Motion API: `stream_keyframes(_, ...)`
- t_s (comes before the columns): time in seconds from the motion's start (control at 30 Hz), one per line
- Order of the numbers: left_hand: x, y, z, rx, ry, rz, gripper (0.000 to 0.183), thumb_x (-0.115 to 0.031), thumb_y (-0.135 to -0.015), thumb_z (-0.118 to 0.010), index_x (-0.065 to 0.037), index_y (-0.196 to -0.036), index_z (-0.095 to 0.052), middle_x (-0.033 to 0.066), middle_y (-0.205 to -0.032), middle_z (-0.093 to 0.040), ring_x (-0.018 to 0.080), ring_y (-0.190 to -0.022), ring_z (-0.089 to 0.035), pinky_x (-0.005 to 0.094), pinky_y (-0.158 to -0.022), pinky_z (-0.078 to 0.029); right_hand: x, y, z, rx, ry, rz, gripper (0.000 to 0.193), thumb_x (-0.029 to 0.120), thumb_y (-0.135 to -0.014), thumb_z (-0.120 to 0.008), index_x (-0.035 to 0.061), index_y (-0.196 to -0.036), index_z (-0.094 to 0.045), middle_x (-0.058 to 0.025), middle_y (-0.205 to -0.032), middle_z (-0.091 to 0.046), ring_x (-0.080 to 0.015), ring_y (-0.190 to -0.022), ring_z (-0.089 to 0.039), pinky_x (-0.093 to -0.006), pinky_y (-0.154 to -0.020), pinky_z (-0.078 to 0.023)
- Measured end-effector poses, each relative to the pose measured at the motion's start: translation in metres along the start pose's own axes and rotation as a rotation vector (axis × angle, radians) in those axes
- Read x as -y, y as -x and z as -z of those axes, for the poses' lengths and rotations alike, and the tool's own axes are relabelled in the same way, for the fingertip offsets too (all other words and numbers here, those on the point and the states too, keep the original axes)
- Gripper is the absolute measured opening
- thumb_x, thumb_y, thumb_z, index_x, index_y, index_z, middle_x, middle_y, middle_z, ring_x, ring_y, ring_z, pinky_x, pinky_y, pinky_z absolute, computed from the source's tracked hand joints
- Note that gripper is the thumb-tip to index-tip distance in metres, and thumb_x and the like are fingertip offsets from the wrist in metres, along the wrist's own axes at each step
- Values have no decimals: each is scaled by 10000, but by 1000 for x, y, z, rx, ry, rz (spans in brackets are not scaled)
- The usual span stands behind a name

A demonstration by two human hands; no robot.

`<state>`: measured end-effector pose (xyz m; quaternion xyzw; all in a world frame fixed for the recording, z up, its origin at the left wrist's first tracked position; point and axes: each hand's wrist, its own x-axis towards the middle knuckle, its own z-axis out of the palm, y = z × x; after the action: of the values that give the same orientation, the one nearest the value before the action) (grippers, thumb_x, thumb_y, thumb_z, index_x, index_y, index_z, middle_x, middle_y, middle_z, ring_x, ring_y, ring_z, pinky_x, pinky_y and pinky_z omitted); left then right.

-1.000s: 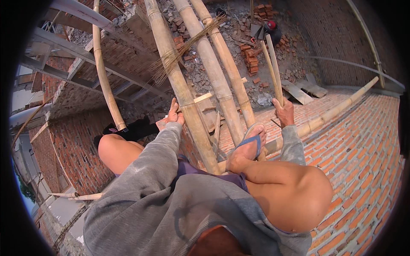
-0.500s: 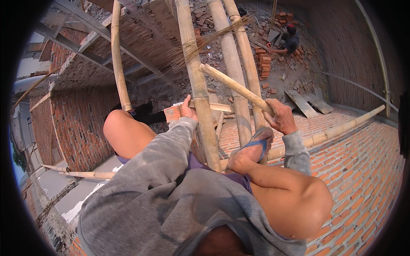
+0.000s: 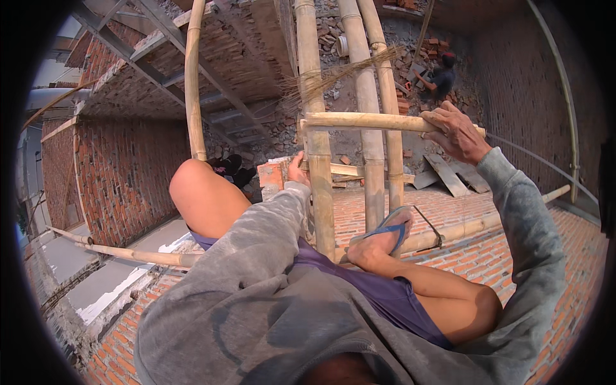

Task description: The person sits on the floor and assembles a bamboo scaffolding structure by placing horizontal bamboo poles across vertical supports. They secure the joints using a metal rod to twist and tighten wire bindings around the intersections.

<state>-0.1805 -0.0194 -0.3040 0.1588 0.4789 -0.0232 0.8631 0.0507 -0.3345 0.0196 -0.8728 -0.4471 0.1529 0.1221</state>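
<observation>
My right hand (image 3: 457, 131) is closed round a short bamboo stick (image 3: 378, 121), held nearly level across the upright bamboo poles. Its far end reaches the leftmost of these poles (image 3: 312, 70). My left hand (image 3: 297, 171) is low beside that pole, closed at the end of a pale wooden batten (image 3: 347, 170) that passes behind the poles; its fingers are partly hidden. Just left of it is the top of a brick pillar (image 3: 272, 174), with orange brick and grey mortar showing.
My sandalled foot (image 3: 391, 232) rests by a horizontal bamboo pole (image 3: 465, 232) along the brick wall (image 3: 443, 204). Frayed fibre ties (image 3: 346, 69) bind the uprights. Far below, a person (image 3: 443, 78) crouches among bricks and rubble. A metal frame (image 3: 192, 64) and another bamboo pole (image 3: 194, 90) stand left.
My right hand has risen and moved right, and the bamboo stick has swung from slanting to nearly level. My left hand stays beside the pole and brick pillar. The view has shifted slightly.
</observation>
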Motion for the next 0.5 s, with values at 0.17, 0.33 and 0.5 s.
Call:
stream_keyframes(0.17,-2,10,-4,-34,73,-5,448,-347,-980,-660,-56,-1317,-612,184,-1294,-678,404,-1168,-652,583,-1084,-484,-30,-67,-115,25,-27,2,459,173,-866,-798,75,-1303,-697,-93,-1147,-675,-301,-1044,-565,-429,-965,-498)
stream_keyframes(0.33,2,-1,18,29,150,32,414,-344,-1005,-588,-58,-1305,-586,168,-1324,-652,432,-1209,-626,602,-1076,-487,-50,-76,-169,-107,-18,-125,494,162,-846,-818,150,-1331,-724,-111,-1378,-609,-319,-1206,-552,-415,-1052,-490)
stream_keyframes(0.5,13,-31,37,-43,56,-108,353,-340,-1010,-573,-87,-1251,-623,124,-1321,-641,374,-1173,-639,554,-1039,-519,-40,-45,-154,-153,-152,-76,555,104,-816,-841,192,-1351,-721,-113,-1169,-595,-323,-1102,-553,-422,-987,-496)
